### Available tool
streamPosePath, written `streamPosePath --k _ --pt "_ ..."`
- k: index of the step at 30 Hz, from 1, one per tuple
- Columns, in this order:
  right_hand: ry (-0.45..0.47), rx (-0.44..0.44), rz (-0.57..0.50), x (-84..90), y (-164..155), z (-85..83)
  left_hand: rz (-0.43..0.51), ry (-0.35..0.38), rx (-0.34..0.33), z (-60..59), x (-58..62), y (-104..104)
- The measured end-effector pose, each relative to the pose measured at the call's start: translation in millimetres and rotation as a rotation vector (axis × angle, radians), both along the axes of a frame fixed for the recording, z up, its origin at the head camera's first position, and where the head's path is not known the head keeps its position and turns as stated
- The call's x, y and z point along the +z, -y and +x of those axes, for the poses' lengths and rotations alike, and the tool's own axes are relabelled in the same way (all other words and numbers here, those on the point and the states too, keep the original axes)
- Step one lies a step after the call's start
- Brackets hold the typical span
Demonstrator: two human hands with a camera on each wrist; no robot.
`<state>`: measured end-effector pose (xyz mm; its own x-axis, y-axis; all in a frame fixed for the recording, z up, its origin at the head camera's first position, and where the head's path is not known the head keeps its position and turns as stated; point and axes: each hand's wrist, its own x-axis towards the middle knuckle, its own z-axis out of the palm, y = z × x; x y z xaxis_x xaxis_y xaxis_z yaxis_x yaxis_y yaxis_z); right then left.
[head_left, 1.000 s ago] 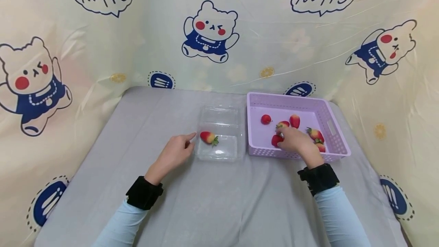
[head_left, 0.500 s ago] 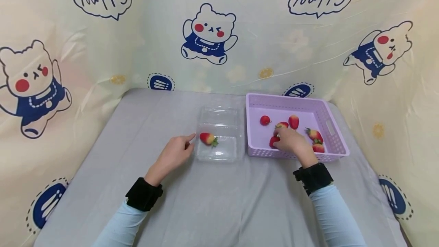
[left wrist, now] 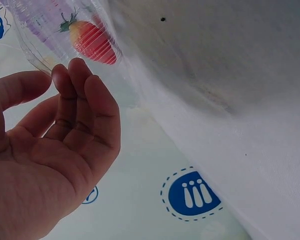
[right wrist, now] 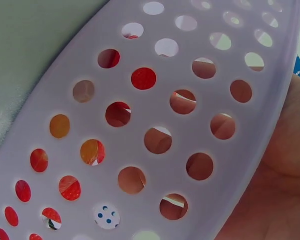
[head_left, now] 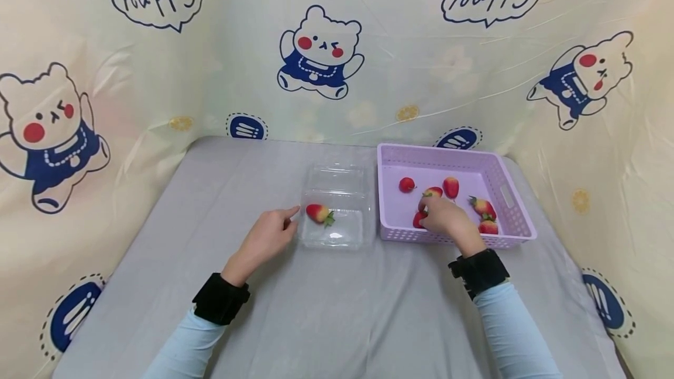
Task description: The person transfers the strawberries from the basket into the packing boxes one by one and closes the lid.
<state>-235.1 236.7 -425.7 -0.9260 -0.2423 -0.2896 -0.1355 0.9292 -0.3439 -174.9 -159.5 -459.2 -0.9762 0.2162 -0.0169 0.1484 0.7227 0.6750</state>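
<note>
In the head view, my left hand (head_left: 267, 233) is at the left side of a clear plastic clamshell box (head_left: 337, 237), its index finger extended to the box's edge. One red-and-yellow strawberry (head_left: 318, 213) lies inside that box. Seen from the left wrist, the relaxed fingers (left wrist: 102, 107) are beside the box's rim, below the strawberry (left wrist: 92, 42). My right hand (head_left: 447, 219) reaches into a lilac basket (head_left: 389, 231) and pinches a red strawberry (head_left: 418, 219), partly covered by the fingers. In the right wrist view, the perforated basket wall (right wrist: 135, 155) hides most of that hand.
Several other fruits lie in the basket, among them a small round red one (head_left: 406, 185), an upright-looking strawberry (head_left: 451, 187) and strawberries at the right (head_left: 482, 208). Grey cloth (head_left: 316, 309) covers the table. A printed curtain (head_left: 221, 45) stands behind.
My right hand has shifted slightly left inside the basket, and the red strawberry at its fingertips has moved left with it. My left hand stays at the clear box.
</note>
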Motion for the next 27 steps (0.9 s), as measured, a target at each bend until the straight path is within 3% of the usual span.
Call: streamPosePath --k 19,27 --pt "-0.021 -0.039 -0.014 -0.2 -1.2 0.3 0.001 -0.021 -0.014 -0.1 -0.8 0.5" --pt "-0.072 -0.055 -0.035 -1.7 2.2 0.2 0.006 -0.027 -0.017 0.0 -1.7 0.9"
